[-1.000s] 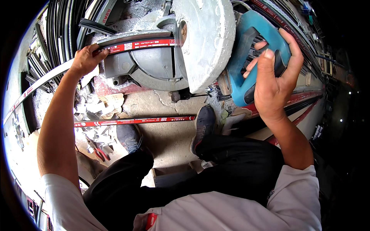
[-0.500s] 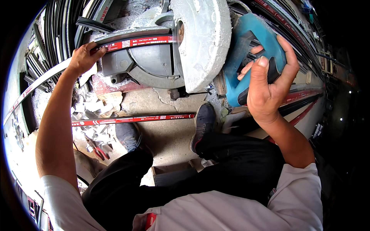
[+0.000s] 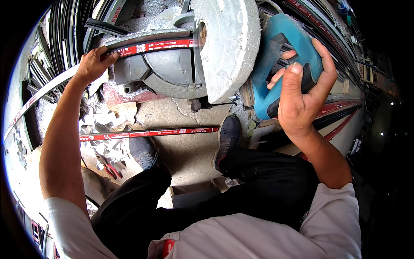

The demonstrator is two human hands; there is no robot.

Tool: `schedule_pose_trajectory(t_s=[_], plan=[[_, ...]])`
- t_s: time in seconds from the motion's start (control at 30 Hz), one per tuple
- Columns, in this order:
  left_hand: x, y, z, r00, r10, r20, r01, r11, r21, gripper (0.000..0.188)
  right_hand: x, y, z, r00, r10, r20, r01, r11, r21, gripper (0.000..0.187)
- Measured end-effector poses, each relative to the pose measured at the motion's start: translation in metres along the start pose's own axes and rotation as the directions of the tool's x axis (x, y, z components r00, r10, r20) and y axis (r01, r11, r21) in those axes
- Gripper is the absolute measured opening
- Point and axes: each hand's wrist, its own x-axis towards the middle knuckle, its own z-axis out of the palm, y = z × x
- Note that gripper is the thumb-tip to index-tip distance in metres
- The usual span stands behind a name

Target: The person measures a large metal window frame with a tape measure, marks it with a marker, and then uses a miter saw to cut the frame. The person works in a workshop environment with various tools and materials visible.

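A miter saw with a dusty pale blade guard (image 3: 228,52) stands in front of me. Across its grey table (image 3: 170,67) lies a long metal profile (image 3: 159,45) covered in red printed film, its right end running to the blade guard. My left hand (image 3: 95,64) grips this profile left of the saw table, thumb on the near side. My right hand (image 3: 302,97) is wrapped around the teal saw handle (image 3: 293,36), with the thumb on top and fingertips showing through the handle's opening. The guard hides the blade and the profile's end.
Another red-filmed profile (image 3: 172,132) lies across the floor by my shoes (image 3: 228,134). Small metal offcuts (image 3: 101,123) and red-handled pliers (image 3: 111,169) are at the left. Dark profiles (image 3: 58,39) are stacked at the far left, and more profiles (image 3: 310,19) lie at the far right.
The saw handle and guard have shifted very slightly to the right, and my right hand with them. My left hand and the profile stay in place.
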Motion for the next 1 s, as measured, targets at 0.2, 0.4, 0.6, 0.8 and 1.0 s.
schedule_pose_trajectory(t_s=[0.2,0.4,0.6,0.8,1.0], plan=[[0.0003,-0.0007,-0.0003,0.999,-0.033,0.022,0.032,0.999,0.013,0.062,0.0007,0.0012,0.0011,1.000,-0.011,0.002,0.011,1.000,0.016,0.049],[0.0010,0.0006,-0.0009,0.999,-0.028,0.030,0.028,1.000,0.015,0.063,0.0001,0.0014,0.0019,1.000,-0.001,-0.012,0.001,1.000,0.027,0.049],[0.0006,-0.0029,0.0024,1.000,0.000,-0.007,0.000,1.000,-0.012,0.064,0.0012,-0.0001,0.0021,1.000,0.014,-0.022,-0.013,0.999,0.034,0.049],[0.0032,-0.0034,0.0022,1.000,-0.012,0.014,0.011,1.000,0.021,0.064,0.0021,0.0002,0.0006,1.000,0.002,-0.004,-0.002,1.000,0.011,0.049],[0.0023,-0.0062,0.0058,1.000,0.001,-0.022,-0.001,1.000,-0.015,0.064,0.0006,0.0010,0.0013,1.000,0.015,-0.013,-0.015,1.000,0.019,0.048]])
